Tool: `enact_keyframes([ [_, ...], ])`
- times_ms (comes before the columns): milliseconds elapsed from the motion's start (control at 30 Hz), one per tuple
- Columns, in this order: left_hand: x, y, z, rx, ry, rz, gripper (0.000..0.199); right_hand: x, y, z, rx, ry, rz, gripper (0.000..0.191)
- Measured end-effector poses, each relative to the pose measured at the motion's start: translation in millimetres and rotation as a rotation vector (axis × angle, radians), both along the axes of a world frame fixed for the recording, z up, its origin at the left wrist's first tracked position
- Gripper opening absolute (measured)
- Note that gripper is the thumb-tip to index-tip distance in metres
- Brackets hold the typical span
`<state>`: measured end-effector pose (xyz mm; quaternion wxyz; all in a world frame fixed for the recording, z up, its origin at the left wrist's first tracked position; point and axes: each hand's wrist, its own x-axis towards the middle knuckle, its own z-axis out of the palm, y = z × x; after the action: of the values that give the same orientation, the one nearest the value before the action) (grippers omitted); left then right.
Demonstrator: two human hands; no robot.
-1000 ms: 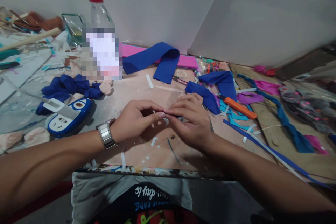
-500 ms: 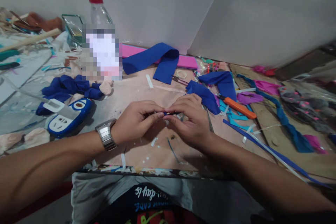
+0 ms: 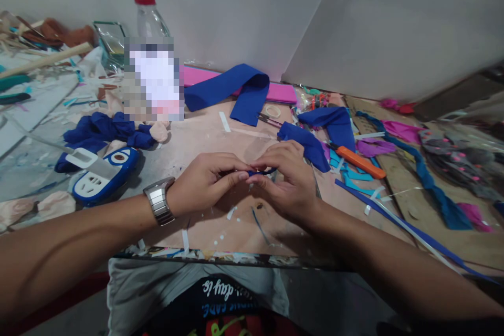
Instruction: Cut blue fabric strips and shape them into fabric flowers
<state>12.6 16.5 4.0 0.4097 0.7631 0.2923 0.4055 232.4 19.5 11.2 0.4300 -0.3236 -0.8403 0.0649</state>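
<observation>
Both hands meet over the middle of the table. My left hand [image 3: 208, 178], with a metal watch on its wrist, pinches one end of a narrow dark-blue strip [image 3: 258, 172] between thumb and fingers. My right hand [image 3: 285, 181] is closed round the other end, its thumb close to the left thumb. Most of the strip is hidden by the fingers. Behind the right hand lie a crumpled blue fabric piece [image 3: 305, 144] and a folded blue fabric band [image 3: 331, 121]. A longer blue band [image 3: 220, 89] curls farther back.
An orange cutter [image 3: 360, 163] lies on the right among cyan scraps. At the left are a blue-and-white power socket [image 3: 104, 176] and bunched blue fabric [image 3: 106, 131]. A red-capped bottle [image 3: 147, 18] stands at the back. Tweezers [image 3: 270, 119] lie beside a tape ring [image 3: 272, 111].
The fingertips have shifted slightly, and a little more of the blue strip shows between the thumbs. Everything on the table stays in place.
</observation>
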Motion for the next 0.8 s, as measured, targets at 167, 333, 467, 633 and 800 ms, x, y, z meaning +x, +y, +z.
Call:
enact_keyframes([
  [167, 2.8, -3.2, -2.3, -0.006, 0.007, 0.034, 0.018, 0.0, 0.5, -1.1, 0.004, -0.016, -0.010, 0.016],
  [333, 3.5, -3.5, -2.9, 0.040, 0.008, 0.026, 0.020, 0.1, 1.0, -2.5, 0.002, -0.009, 0.002, 0.018],
  [467, 2.1, -2.3, -2.9, 0.074, 0.044, -0.029, 0.022, -0.1, 1.2, -3.7, -0.001, -0.006, -0.003, 0.021],
  [633, 1.2, -1.6, -2.4, 0.092, 0.067, -0.073, 0.023, -0.4, 0.9, -4.1, -0.005, -0.002, 0.015, 0.020],
  [800, 2.3, -0.7, -0.2, -0.041, 0.043, -0.101, 0.026, -0.6, 0.4, -3.1, 0.014, 0.004, 0.037, 0.016],
])
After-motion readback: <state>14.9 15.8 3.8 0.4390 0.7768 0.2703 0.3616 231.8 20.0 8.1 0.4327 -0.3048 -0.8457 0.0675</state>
